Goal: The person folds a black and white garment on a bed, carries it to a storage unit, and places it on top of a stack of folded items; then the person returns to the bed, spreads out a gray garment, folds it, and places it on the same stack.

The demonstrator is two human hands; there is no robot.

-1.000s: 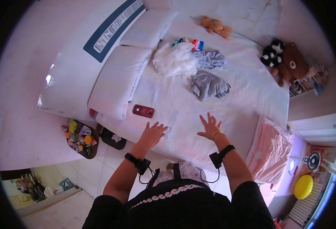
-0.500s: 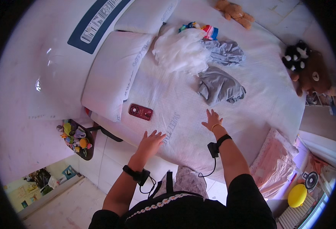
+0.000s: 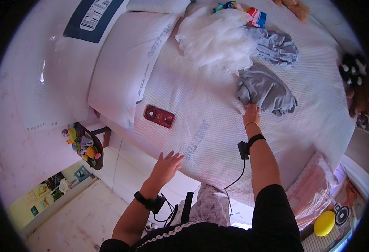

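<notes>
A crumpled grey garment [image 3: 268, 89] lies on the bed. My right hand [image 3: 252, 115] is at its near edge, fingers close together and pinching the fabric; the fingertips are partly hidden. Over the near edge of the bed hangs my left hand [image 3: 166, 169], fingers spread and holding nothing. Beyond the grey garment lie a white tulle piece [image 3: 218, 38] and a second grey cloth [image 3: 279, 47]. A colourful piece of clothing [image 3: 256, 17] shows behind them. Left of the middle, a dark red phone [image 3: 159, 116] rests on the quilted sheet.
White pillows [image 3: 123, 59] line the left side of the bed [image 3: 192, 101]. A small side table [image 3: 96, 161] bears toys at the left. Plush toys [image 3: 360, 86] sit at the far right. A pink cushion [image 3: 308, 191] and a yellow object [image 3: 324, 223] are at the lower right.
My right hand has reached forward to the grey garment and its fingers have closed at the edge. My left hand stays spread near the bed's edge. The view has shifted.
</notes>
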